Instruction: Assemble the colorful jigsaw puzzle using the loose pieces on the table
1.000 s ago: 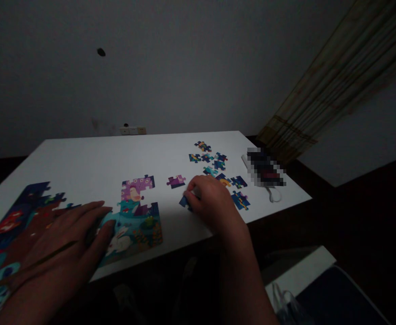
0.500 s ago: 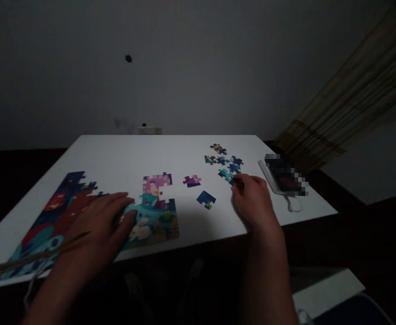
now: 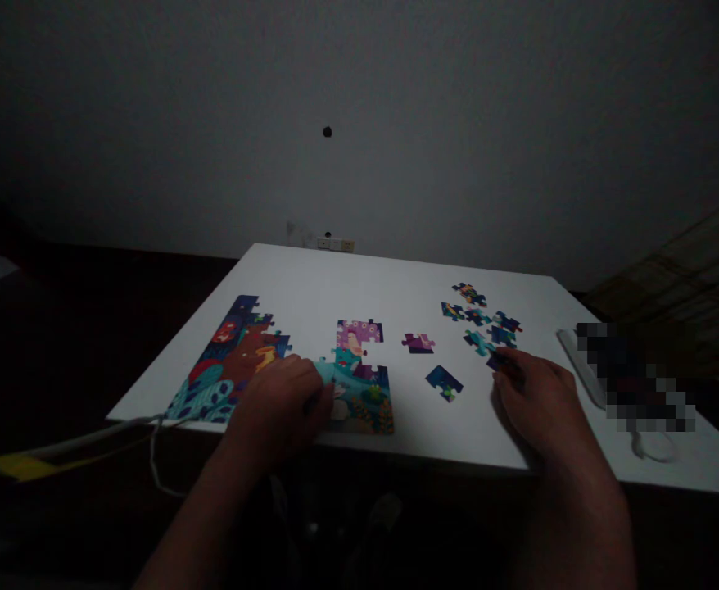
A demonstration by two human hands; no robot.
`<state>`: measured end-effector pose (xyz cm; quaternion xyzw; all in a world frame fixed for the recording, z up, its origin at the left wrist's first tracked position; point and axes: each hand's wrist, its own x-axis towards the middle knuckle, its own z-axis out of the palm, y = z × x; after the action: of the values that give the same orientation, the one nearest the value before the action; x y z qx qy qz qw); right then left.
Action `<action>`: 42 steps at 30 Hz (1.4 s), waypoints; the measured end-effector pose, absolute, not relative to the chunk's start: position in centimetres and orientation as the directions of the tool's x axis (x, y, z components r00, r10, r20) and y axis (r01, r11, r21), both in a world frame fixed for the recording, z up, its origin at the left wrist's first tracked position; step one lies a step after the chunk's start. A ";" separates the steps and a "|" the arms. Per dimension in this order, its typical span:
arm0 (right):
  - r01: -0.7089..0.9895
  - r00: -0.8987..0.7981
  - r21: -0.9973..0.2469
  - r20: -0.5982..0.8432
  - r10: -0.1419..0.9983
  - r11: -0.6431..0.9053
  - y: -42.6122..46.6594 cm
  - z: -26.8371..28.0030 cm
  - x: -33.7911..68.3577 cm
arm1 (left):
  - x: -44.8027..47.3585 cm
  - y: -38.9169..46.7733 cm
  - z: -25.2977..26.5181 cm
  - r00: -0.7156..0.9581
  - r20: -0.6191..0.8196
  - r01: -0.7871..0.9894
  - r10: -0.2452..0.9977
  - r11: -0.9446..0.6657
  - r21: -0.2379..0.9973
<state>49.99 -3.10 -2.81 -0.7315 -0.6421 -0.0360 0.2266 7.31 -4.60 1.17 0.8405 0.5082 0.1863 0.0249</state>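
Note:
A partly joined colourful puzzle [image 3: 230, 369] lies at the near left of the white table [image 3: 365, 279]. My left hand [image 3: 282, 406] rests flat on its near middle, fingers curled over the pieces. My right hand [image 3: 537, 401] lies on the table to the right, its fingertips pinching a dark loose piece [image 3: 495, 360] at the edge of a cluster of loose pieces [image 3: 479, 315]. A single blue piece [image 3: 444, 382] and a purple piece [image 3: 418, 342] lie between the hands.
A blurred dark object [image 3: 635, 377] on something white lies at the table's right side. A wall socket [image 3: 335, 243] sits behind the far edge. A white cable [image 3: 151, 442] hangs off the near left corner. The room is dim.
My right hand left the blue piece on the table and moved right to the loose cluster, taking hold of a dark piece. The camera swung left. My left hand stayed on the puzzle.

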 end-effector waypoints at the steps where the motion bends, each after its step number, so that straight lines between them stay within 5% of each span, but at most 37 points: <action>1: 0.955 0.151 -0.291 0.346 0.926 -0.047 -3.0 -2.8 50.0 | 7.4 -4.8 1.3 0.423 0.263 0.853 0.867 -0.479 0.206; 14: 0.829 0.186 -0.556 0.376 0.908 0.060 -4.4 1.5 45.5 | 8.1 -4.8 2.3 0.375 0.102 0.902 0.922 -0.388 0.191; 23: 0.525 0.072 -0.814 0.333 0.940 0.248 -4.1 2.8 36.6 | 7.9 -4.4 2.0 0.352 0.054 0.914 0.935 -0.355 0.194; 35: 0.712 0.035 -0.643 0.435 0.900 0.283 -3.8 2.3 40.6 | 7.4 -4.2 1.6 0.305 0.035 0.928 0.952 -0.305 0.214; 42: 0.842 0.091 -0.523 0.379 0.921 0.133 -4.3 0.8 45.5 | 6.5 -3.8 0.5 0.251 -0.039 0.935 0.967 -0.231 0.270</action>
<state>45.53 -4.25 0.82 -0.6560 -0.6718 0.0581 0.3391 6.49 -3.84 0.48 0.7817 0.6083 0.0682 0.1194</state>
